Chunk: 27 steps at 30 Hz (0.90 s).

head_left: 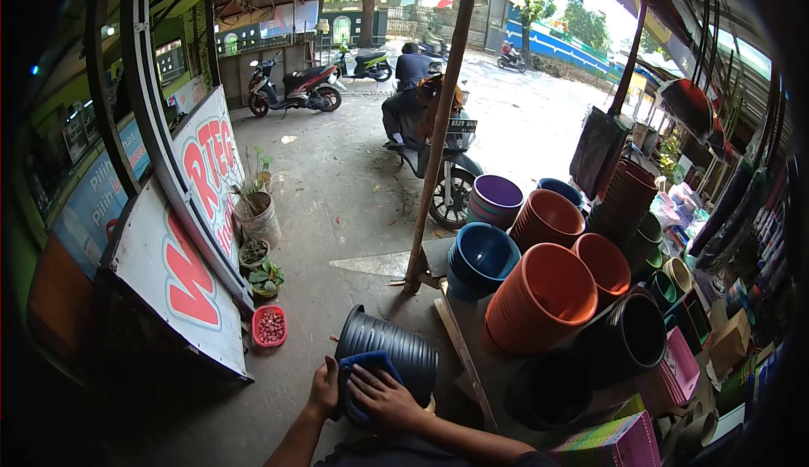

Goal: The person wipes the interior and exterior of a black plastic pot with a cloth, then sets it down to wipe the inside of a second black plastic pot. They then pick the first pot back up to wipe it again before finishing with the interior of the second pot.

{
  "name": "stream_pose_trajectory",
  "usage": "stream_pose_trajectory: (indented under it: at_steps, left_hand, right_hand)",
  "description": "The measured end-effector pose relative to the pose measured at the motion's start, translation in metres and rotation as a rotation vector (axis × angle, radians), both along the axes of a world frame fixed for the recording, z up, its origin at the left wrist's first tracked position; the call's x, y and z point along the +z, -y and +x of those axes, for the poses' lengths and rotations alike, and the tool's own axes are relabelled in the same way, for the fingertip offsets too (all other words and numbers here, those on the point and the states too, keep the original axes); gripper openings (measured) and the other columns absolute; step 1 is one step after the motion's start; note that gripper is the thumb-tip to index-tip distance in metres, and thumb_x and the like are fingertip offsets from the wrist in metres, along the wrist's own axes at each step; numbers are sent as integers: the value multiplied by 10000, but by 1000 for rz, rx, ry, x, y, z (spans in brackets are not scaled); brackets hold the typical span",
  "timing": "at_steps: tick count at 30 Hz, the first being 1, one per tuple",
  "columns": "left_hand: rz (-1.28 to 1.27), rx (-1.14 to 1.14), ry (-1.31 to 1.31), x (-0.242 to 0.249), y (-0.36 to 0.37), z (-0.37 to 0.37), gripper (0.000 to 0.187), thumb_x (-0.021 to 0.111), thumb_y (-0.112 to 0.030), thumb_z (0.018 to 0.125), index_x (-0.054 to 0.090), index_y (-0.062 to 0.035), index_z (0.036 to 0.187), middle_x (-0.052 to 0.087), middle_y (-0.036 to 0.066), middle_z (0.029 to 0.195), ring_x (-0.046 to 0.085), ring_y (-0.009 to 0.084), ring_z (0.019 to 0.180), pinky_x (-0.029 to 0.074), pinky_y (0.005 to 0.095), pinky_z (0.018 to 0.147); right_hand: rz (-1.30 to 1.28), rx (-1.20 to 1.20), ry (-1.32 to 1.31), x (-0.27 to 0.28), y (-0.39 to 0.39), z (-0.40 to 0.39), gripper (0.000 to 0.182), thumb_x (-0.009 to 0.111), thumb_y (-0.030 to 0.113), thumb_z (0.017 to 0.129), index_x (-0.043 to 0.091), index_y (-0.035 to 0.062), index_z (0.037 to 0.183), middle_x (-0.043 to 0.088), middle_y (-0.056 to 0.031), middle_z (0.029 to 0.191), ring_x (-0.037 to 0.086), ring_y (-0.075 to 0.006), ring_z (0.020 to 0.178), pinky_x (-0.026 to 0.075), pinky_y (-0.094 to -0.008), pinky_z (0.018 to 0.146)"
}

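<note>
A black ribbed plastic pot (415, 361) lies tilted on its side in front of me, low in the head view. My left hand (324, 388) is closed at its left side, gripping the edge. A folded blue cloth (378, 359) rests against the pot's wall. My right hand (384, 399) presses that cloth onto the pot, its fingers over the cloth. The underside of the pot and part of my left fingers are hidden.
Stacked orange pots (543, 298), blue pots (483, 260) and black pots (624, 341) stand close on my right. A wooden pole (442, 130) rises ahead. Left are a signboard (181, 273) and a red tub (270, 326). A person sits on a motorbike (455, 185) beyond.
</note>
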<state>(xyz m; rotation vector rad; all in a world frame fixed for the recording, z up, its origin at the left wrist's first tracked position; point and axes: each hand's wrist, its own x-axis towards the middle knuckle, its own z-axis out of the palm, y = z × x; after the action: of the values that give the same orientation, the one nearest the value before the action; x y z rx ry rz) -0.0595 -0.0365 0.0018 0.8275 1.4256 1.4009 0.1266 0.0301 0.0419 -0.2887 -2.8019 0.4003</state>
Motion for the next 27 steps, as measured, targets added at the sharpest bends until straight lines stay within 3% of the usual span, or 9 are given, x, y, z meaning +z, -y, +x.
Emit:
stream_pose_trajectory:
  at_steps: [3,6,8,10,15,18,23,25,27]
  left_hand:
    - [15,46,60,5,6,7,711,309,-684,944,557,-26,840,571,-10,734,531,62,687,455,239,592]
    - [-15,-125,-85,1,16,-4,666,402,-626,957,601,8,928,618,13,786,563,83,711,476,249,620]
    - [22,-188,-130,35,24,0,630,457,-578,960,608,32,1003,647,40,839,587,98,746,493,253,654]
    - [-37,-310,-33,61,36,-9,568,570,-432,967,581,91,1188,691,119,1018,641,150,903,525,282,798]
    - [70,-208,51,71,33,-18,600,489,-461,995,569,96,1204,679,144,1105,651,208,1003,521,329,880]
    - [269,27,546,74,12,-2,669,328,-506,1025,439,62,1359,562,186,1319,579,276,1189,479,400,1006]
    - [309,33,1013,45,-24,4,628,334,-481,1027,405,8,1415,489,179,1412,493,321,1288,378,466,1103]
    - [306,59,1126,39,-35,6,615,332,-474,1028,405,-10,1424,477,174,1428,476,335,1302,353,484,1119]
    - [248,218,992,35,-43,9,600,319,-469,1030,405,-33,1434,466,169,1440,479,348,1298,351,508,1114]
  right_hand:
    - [186,-18,-75,-2,0,-6,812,673,358,754,388,71,1458,394,-111,1516,305,-243,1446,207,-476,1170]
    - [-15,-105,64,25,-39,0,902,703,347,703,338,59,1477,370,-140,1524,272,-271,1457,221,-454,1172]
    - [-458,-169,-145,-9,-90,9,838,688,338,780,315,42,1470,442,-198,1446,393,-341,1368,318,-398,1119]
    - [-1223,-71,-183,-18,-127,25,540,553,360,972,446,49,1400,567,-109,1289,522,-231,1199,407,-348,988]
    - [-2043,-512,-399,-38,-145,75,533,574,473,940,612,9,1200,641,-61,1112,608,-155,997,478,-308,899]
    - [-2059,-603,-554,-68,-135,82,560,558,464,944,558,17,1281,612,-100,1213,590,-198,1100,453,-347,980]
    - [-1994,-514,-1127,-56,-63,37,598,566,444,943,498,8,1347,576,-135,1278,546,-235,1197,396,-375,1060]
    - [-1734,-639,-943,-82,-38,19,659,502,442,975,369,0,1445,460,-170,1424,426,-290,1332,309,-395,1129]
    - [-1049,-673,-714,-81,-9,8,704,439,458,989,276,-5,1494,296,-217,1536,276,-335,1430,218,-425,1168]
